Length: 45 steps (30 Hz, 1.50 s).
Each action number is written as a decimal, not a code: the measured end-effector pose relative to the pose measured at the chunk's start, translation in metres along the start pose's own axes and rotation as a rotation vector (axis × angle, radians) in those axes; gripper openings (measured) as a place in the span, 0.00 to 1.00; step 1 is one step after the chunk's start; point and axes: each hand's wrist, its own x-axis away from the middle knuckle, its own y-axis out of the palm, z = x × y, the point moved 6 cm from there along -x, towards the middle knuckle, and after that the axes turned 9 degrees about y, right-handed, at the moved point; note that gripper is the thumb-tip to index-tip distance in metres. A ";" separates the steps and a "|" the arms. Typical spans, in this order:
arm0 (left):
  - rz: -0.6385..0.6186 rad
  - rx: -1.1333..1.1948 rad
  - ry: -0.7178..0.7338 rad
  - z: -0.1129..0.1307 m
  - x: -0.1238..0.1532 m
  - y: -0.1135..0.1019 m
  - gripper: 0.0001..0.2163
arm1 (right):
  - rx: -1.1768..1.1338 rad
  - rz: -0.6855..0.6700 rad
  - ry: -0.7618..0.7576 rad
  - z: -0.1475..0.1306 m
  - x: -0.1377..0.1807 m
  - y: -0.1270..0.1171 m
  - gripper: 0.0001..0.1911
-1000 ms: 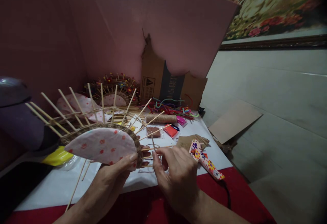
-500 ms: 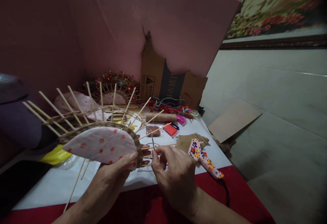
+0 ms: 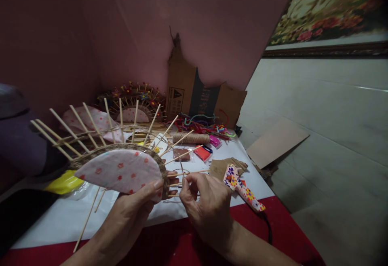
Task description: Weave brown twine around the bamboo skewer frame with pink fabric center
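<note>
My left hand (image 3: pixel 136 207) grips the right end of a half-round woven piece (image 3: pixel 121 171), thumb on its white fabric face with red dots and fingers behind. Wooden sticks (image 3: pixel 154 123) fan out from its twine-woven rim, and a strand of twine (image 3: pixel 104 130) runs loosely among the upper ones. Beside the lowest right-hand sticks, my right hand (image 3: pixel 206 205) pinches a thin twine strand (image 3: pixel 182 167) between thumb and forefinger. Part of that strand is hidden by the fingers.
Behind stand a finished-looking fan with small flowers (image 3: pixel 133 104) and torn cardboard (image 3: pixel 184 84). A twine roll (image 3: pixel 190 138), red packet (image 3: pixel 202 153), brown packet (image 3: pixel 182 154) and coloured pipe cleaners (image 3: pixel 200 124) lie beyond my hands. A flower-patterned glue gun (image 3: pixel 245 189) rests at right.
The woven piece's left side has shifted very slightly to the right. Both hands keep nearly the same place and hold.
</note>
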 end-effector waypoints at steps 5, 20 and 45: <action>-0.040 0.003 0.009 0.005 0.001 0.009 0.11 | 0.019 -0.002 -0.028 -0.002 -0.002 -0.001 0.05; -0.053 0.046 0.003 0.004 0.003 0.010 0.07 | 0.050 0.015 -0.071 -0.003 0.000 -0.001 0.05; -0.010 0.038 0.015 0.003 0.000 0.007 0.11 | 0.000 -0.028 0.056 0.004 -0.002 0.002 0.06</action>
